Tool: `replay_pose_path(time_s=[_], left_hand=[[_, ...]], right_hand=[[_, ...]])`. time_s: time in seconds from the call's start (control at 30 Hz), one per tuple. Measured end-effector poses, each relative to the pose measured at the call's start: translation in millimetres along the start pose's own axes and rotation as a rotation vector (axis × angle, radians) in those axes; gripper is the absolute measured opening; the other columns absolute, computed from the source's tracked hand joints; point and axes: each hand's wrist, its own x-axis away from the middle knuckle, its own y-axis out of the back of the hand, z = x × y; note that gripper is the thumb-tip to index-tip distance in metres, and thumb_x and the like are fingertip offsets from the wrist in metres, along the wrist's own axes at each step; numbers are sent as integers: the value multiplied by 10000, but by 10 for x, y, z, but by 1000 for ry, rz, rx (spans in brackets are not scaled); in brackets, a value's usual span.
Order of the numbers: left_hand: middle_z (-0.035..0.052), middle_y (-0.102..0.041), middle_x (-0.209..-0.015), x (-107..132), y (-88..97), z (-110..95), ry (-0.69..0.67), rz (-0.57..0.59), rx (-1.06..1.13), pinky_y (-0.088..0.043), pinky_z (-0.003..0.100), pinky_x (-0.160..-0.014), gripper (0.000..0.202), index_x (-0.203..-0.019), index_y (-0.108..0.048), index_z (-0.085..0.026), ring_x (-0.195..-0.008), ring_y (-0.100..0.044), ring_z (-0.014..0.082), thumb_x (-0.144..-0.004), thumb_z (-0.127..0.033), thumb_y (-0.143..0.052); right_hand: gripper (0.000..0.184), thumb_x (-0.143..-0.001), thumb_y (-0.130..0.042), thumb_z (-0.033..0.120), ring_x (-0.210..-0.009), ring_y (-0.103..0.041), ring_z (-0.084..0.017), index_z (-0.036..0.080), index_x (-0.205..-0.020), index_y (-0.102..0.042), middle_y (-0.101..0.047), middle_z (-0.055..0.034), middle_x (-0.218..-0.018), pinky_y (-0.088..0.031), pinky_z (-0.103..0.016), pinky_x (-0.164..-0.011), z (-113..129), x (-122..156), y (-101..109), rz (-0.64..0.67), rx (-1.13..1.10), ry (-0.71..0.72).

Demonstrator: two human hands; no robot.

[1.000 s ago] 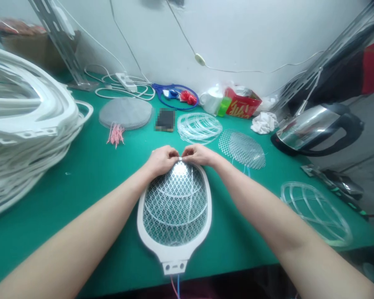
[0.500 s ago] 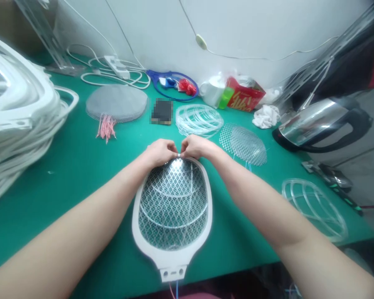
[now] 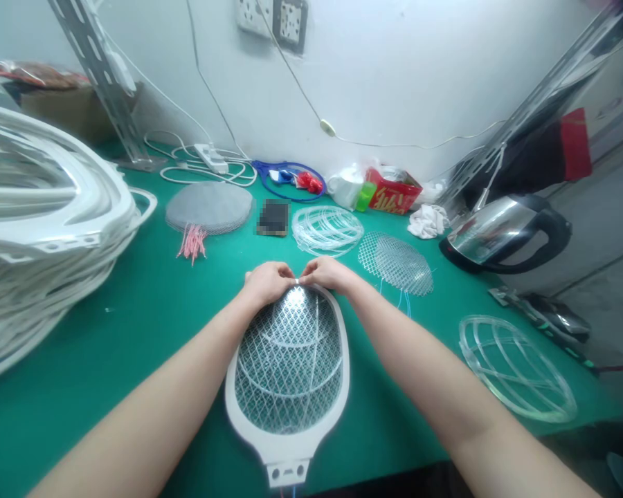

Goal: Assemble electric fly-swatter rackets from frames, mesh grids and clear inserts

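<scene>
The left hand (image 3: 268, 282) and right hand (image 3: 327, 273) are both curled nearly closed, fingertips meeting on a small white piece (image 3: 295, 281) at the top of the fly-swatter racket (image 3: 288, 373). The racket lies flat on the green mat (image 3: 135, 346), its handle end toward the person, with one white frame around diamond wire mesh.

To the left stands a tall stack of white racket frames (image 3: 46, 207) (too many to count). Ahead lie a stack of grey mesh discs (image 3: 208, 206) with a bunch of pink wires (image 3: 192, 243), a coil of clear rings (image 3: 327, 230), one loose wire mesh (image 3: 394, 263) and one clear ribbed grid (image 3: 516, 370).

Further back are one blue racket frame (image 3: 285, 173), a steel kettle (image 3: 493, 232) and a red box (image 3: 393, 190). The box has yellow print (too small to read). A black rectangle (image 3: 273, 218) is blurred out. Two wall sockets (image 3: 271, 15) sit above.
</scene>
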Motion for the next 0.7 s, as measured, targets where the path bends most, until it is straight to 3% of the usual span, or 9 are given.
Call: replay_pose_path(time_s=[0.2, 0.33, 0.5, 0.7], left_hand=[[15, -710, -859, -27, 1, -29, 55, 19, 6, -416, 320, -691, 216, -742, -646, -238, -852, -615, 226, -688, -436, -581], [27, -686, -957, 14, -29, -8, 11, -9, -15, -388, 383, -788, 234, -807, -638, -244, -938, -588, 250, -730, -432, -522], [75, -657, -1005, 78, -30, 45, -93, -16, -40, -388, 396, -792, 300, -876, -676, -240, -977, -569, 281, -745, -418, -473], [62, -655, -1009, 125, -55, 92, -125, -78, -7, -374, 389, -818, 313, -914, -677, -254, -967, -571, 264, -744, -407, -464]], right_hand=[[104, -615, -695, 197, -504, -480, -116, 160, -573, -607, -527, 11, -492, -360, -226, -484, 127, -193, 129, 124, 155, -29], [60, -630, -669, 184, -578, -481, -108, 145, -632, -623, -554, 8, -582, -343, -209, -513, 91, -124, 49, 46, 201, 63], [146, -746, -582, 212, -630, -509, -99, 122, -822, -670, -616, -4, -703, -377, -198, -583, -84, 73, -123, -71, -28, 201], [174, -781, -537, 207, -746, -571, -124, 128, -860, -670, -660, -32, -802, -419, -211, -682, -117, 173, -229, -161, -183, 187]])
